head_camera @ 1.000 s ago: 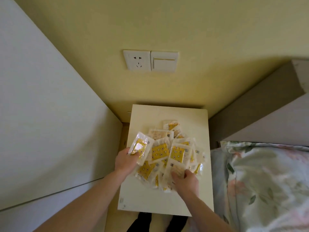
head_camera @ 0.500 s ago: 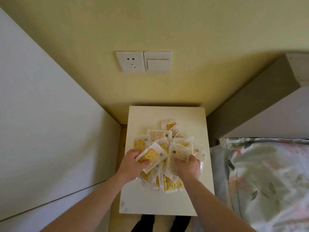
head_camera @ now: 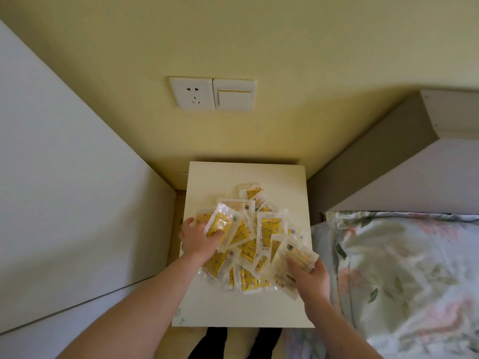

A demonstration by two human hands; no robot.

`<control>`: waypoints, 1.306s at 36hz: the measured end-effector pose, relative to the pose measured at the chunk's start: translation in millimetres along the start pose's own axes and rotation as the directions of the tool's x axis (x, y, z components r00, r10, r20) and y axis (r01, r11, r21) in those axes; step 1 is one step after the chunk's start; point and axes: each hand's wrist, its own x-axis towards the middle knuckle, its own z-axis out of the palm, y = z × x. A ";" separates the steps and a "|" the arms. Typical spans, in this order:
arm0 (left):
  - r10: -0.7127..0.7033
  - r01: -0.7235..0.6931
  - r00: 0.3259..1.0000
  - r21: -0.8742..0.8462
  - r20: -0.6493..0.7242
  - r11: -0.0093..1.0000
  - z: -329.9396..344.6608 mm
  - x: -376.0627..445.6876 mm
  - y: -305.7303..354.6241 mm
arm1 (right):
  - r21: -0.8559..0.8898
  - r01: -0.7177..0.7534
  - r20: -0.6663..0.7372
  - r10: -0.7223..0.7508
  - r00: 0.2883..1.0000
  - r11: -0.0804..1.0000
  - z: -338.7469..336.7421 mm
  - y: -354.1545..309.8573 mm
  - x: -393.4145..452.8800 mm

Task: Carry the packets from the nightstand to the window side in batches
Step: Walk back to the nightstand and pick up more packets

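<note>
Packets [head_camera: 248, 242]: heaped mid-nightstand [head_camera: 204, 307], beside the bed [head_camera: 404, 268].
Left hand [head_camera: 198, 239]: thumb pinning one packet.
Right hand [head_camera: 312, 277]: pinching a packet at the heap's bed-side edge.
Advice: stack several flat, grip firmly before lifting.

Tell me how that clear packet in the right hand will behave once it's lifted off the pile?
The packet in the right hand looks thin and flat, so probably light and somewhat floppy. Its glossy clear film suggests it may slide against the other packets, so neighbours could shift on the nightstand.
</note>
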 end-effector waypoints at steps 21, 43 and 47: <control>-0.341 0.330 0.940 -0.302 0.016 0.894 -2.6 -6.4 2.5 | 0.134 -0.144 0.039 0.140 0.989 0.980 -26.5 20.6 -24.2; -0.504 0.465 0.864 -0.423 0.022 0.778 0.0 -12.3 13.2 | 0.152 -0.153 0.080 0.142 0.987 0.977 -22.1 15.3 -25.6; -0.524 0.492 0.851 -0.360 0.009 0.793 -1.9 -6.0 22.1 | 0.142 -0.152 0.087 0.141 0.986 0.978 -18.3 14.3 -21.8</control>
